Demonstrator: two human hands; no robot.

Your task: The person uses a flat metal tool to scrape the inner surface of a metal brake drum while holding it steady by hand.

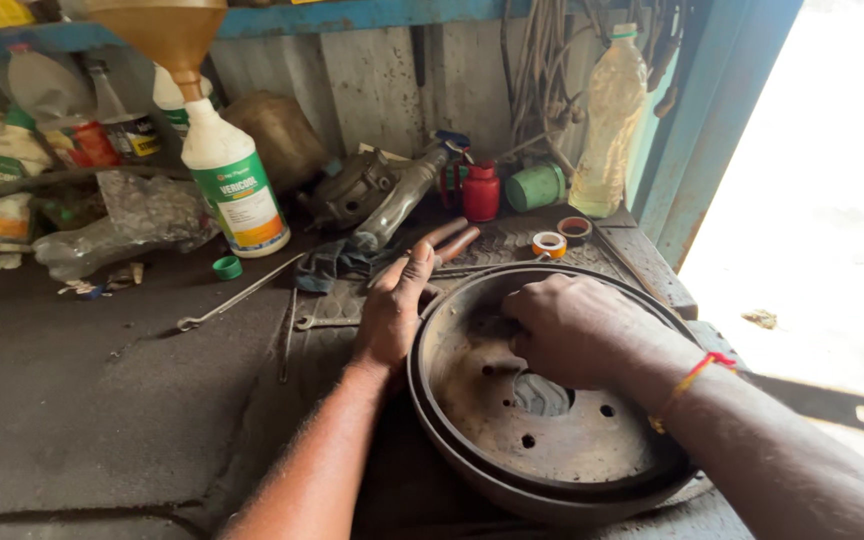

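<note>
A large rusty round brake drum [562, 455] lies open side up on the dark workbench [102, 400]. My right hand [572, 325] rests inside the drum near its centre hole, fingers curled down on the metal face; what is under them is hidden. A red and orange thread circles that wrist. My left hand [397, 305] lies flat on the bench against the drum's left rim, fingers stretched toward red-handled pliers [452, 240].
A white bottle with a funnel [232, 170] stands at the back left. A spanner [237, 295], a green cap [227, 267], tape rolls [550, 243], a red can [481, 192], a clear plastic bottle [607, 125] and metal parts crowd the back. The bench edge runs along the right.
</note>
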